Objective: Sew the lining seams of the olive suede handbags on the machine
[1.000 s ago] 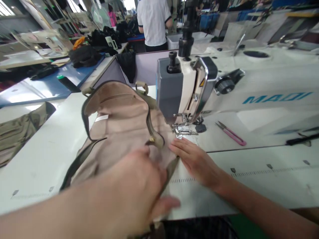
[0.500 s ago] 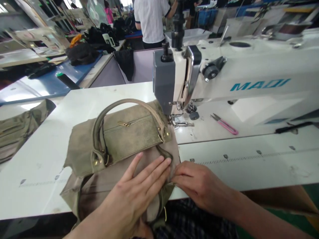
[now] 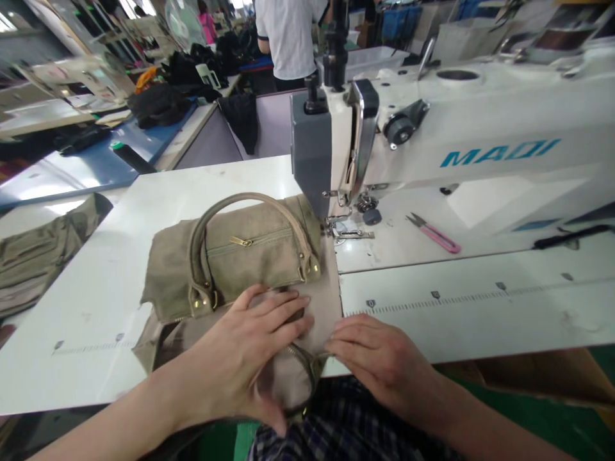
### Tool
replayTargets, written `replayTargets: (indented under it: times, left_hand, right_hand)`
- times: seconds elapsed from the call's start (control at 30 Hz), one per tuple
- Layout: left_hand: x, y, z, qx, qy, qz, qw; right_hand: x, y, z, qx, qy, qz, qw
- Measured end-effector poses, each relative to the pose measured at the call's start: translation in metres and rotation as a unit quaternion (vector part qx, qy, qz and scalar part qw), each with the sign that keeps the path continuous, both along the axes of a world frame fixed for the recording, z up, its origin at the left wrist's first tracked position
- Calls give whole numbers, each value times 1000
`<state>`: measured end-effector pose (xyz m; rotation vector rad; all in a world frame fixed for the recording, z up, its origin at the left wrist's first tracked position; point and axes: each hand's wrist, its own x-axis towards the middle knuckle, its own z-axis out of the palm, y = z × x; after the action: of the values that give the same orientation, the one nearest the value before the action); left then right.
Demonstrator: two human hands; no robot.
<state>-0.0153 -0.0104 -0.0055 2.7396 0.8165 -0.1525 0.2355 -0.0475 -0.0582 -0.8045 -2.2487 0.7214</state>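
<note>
An olive-green handbag (image 3: 245,256) with an arched handle and a brass zip pull lies on the white sewing table, its right edge beside the presser foot (image 3: 348,234). My left hand (image 3: 259,339) rests spread on the beige lining below the bag's zip. At the lining's right edge, my right hand (image 3: 369,352) has its fingers pinched on the fabric edge; the fingertips' exact hold is partly hidden. The sewing machine (image 3: 480,141) stands over the far side, its needle area close to the bag's upper right corner.
Pink thread snips (image 3: 435,234) lie on the machine bed. Another olive bag (image 3: 48,250) lies at the left. A black thread cone (image 3: 132,158) sits beyond the table, near a blue-topped table (image 3: 43,169). A person in a white shirt (image 3: 288,41) stands behind the machine.
My left hand has slid left and now lies with its thumb out. The handbag has shifted slightly, its left part moving right. My right hand stays at the lining's edge.
</note>
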Motion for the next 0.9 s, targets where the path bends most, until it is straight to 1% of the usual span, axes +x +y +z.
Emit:
replayTargets:
  times: [0.07,0.17,0.23,0.27,0.33,0.4,0.5,0.63,0.7,0.8,0.83,0.9]
  left_hand:
    - [-8,-12,-1,18,34,13,999]
    - [-11,-23,0,29,50,12,998]
    - [-7,-24,4,13,54,17,998]
    - [-4,-23,7,4,57,29,998]
    - [3,-20,13,-15,67,49,996]
    - [9,-19,16,-32,72,52,996]
    - [14,-23,10,-31,61,61,996]
    - [16,-30,-7,10,18,94,995]
    - [18,-29,-11,31,0,107,994]
    - [22,-19,-9,56,-9,139,989]
    - [24,-15,-7,58,-6,141,988]
    - [26,-6,-5,56,2,123,991]
  right_hand:
    - [-3,-2,3,15,-26,-3,1000]
    - [-7,-3,6,52,-56,-17,997]
    - [-7,-3,6,65,-45,-24,997]
    - [-6,-3,5,64,-33,-22,997]
    - [-2,0,4,52,-8,-9,999]
    - [5,4,4,36,12,7,999]
    - [13,9,7,10,25,31,999]
    - [16,18,9,-3,31,52,998]
    - [16,26,7,1,35,53,998]
    - [16,40,3,18,28,50,998]
    - [16,45,1,29,25,49,998]
    - [16,54,-1,55,22,45,997]
